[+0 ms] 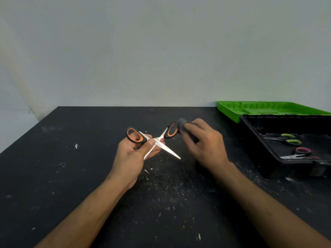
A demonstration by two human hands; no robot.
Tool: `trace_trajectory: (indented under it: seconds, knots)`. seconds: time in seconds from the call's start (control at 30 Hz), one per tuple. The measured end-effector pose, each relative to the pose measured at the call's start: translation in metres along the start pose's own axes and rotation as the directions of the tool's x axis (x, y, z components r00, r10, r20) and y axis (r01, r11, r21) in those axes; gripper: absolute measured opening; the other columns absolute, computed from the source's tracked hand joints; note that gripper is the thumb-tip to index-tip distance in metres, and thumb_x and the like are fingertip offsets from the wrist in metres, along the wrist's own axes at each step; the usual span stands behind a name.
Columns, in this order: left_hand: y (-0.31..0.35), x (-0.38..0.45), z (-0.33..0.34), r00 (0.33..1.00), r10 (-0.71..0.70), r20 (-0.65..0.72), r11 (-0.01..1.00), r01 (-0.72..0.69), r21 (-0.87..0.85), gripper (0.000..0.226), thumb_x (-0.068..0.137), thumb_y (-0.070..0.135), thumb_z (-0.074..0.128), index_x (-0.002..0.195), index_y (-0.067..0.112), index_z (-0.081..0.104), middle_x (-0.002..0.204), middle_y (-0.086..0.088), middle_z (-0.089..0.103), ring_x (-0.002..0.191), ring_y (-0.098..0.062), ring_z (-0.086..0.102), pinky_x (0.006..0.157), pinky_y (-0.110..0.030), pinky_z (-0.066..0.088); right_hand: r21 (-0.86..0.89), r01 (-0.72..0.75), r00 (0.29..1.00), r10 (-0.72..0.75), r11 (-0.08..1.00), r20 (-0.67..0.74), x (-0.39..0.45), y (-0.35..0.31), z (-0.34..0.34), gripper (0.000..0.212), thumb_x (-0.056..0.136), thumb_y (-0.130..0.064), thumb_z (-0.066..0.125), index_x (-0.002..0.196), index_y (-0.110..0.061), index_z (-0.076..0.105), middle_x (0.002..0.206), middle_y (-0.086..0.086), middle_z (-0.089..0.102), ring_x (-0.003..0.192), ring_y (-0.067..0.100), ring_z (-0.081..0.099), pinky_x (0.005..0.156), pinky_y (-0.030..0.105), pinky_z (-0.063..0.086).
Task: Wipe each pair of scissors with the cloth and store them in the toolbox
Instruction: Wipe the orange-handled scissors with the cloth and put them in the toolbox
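Left hand pinches open orange scissors at their pivot above the table; right hand presses a gripped cloth on one handle. Toolbox at three o'clock.

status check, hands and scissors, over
Left hand grips open orange scissors. Right hand rubs cloth on handle. Toolbox open, nothing blocking.

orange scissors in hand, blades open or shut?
Open. The orange-handled scissors form an X: blades splayed apart, handle loops wide apart. The left hand pinches them at the pivot; the right hand presses the grey cloth against one loop.
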State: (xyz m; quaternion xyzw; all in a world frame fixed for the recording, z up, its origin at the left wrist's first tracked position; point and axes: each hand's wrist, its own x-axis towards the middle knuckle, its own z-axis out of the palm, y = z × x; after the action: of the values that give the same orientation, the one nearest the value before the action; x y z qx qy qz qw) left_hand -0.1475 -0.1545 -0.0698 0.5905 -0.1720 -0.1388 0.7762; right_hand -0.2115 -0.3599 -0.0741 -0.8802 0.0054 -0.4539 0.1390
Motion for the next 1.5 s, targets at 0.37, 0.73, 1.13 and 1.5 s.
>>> trace_trajectory:
  seconds: [0.37, 0.73, 1.13, 1.5]
  knots:
    - [0.0, 0.001, -0.002, 0.996, -0.044, 0.075, 0.999, 0.045, -0.014, 0.011, 0.099, -0.01, 0.054, 0.099, -0.002, 0.062, 0.1, -0.025, 0.078, 0.099, -0.033, 0.078, 0.083, -0.035, 0.064, 0.027, -0.055, 0.998, 0.055, 0.998, 0.018, 0.017, -0.011, -0.015, 0.017, 0.097, -0.032, 0.065, 0.107, -0.022, 0.075, 0.094, -0.003, 0.062, 0.077, 0.021, 0.065, 0.061, 0.043, 0.057]
    - [0.002, 0.004, -0.007, 0.96, -0.04, 0.277, 0.988, -0.003, 0.156, 0.027, 0.094, -0.017, 0.057, 0.108, 0.003, 0.069, 0.1, -0.014, 0.079, 0.099, -0.023, 0.076, 0.086, -0.037, 0.062, 0.171, 0.28, 0.846, -0.327, 0.945, 0.422, 0.035, -0.056, -0.008, 0.029, 0.099, -0.047, 0.051, 0.113, -0.031, 0.071, 0.108, -0.008, 0.066, 0.09, 0.016, 0.068, 0.063, 0.041, 0.056]
    - [0.004, 0.009, -0.014, 0.962, 0.028, 0.27, 0.962, -0.099, 0.254, 0.026, 0.094, -0.016, 0.056, 0.113, -0.001, 0.068, 0.102, -0.021, 0.078, 0.1, -0.03, 0.076, 0.088, -0.036, 0.062, 0.116, 0.126, 0.961, -0.15, 0.985, 0.234, 0.04, -0.082, 0.014, 0.024, 0.098, -0.042, 0.059, 0.11, -0.026, 0.073, 0.097, -0.005, 0.064, 0.081, 0.018, 0.066, 0.06, 0.04, 0.056]
    - [0.005, 0.008, -0.014, 0.965, -0.01, 0.262, 0.965, -0.06, 0.257, 0.015, 0.096, -0.001, 0.064, 0.108, 0.008, 0.066, 0.097, -0.012, 0.081, 0.093, -0.024, 0.078, 0.086, -0.039, 0.064, 0.198, 0.215, 0.847, -0.284, 0.956, 0.45, 0.066, -0.062, -0.019, 0.027, 0.095, -0.046, 0.056, 0.112, -0.033, 0.073, 0.095, -0.008, 0.059, 0.079, 0.014, 0.061, 0.067, 0.038, 0.052]
